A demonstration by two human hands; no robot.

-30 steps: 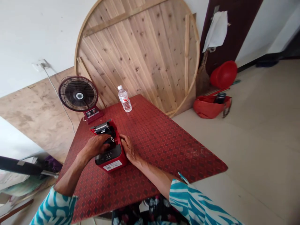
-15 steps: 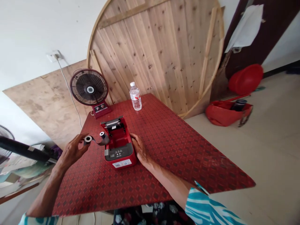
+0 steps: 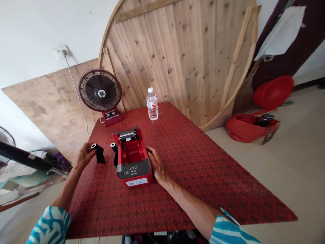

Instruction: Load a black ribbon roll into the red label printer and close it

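A red label printer (image 3: 134, 173) with a dark grey front panel stands on the table with its lid (image 3: 127, 134) raised and its red inner bay uncovered. My left hand (image 3: 85, 156), left of the printer, pinches a black ribbon roll (image 3: 94, 147) with a white core; a loose black strip hangs from it. A second black ribbon roll (image 3: 113, 146) is at the printer's left side, its black strip dropping beside the case. My right hand (image 3: 156, 162) is curled against the printer's right side, gripping it there; some fingertips are hidden.
The red patterned table (image 3: 198, 176) carries a dark red fan (image 3: 101, 93) at the back left and a water bottle (image 3: 152, 106) at the back. A round wooden board (image 3: 177, 61) leans behind. On the floor at right lies a red bag (image 3: 240, 130).
The ribbon stretched between the two rolls has gone slack and now hangs down. The left-hand roll sits slightly lower in relation to the printer. The view has shifted; my right hand stays at the printer.
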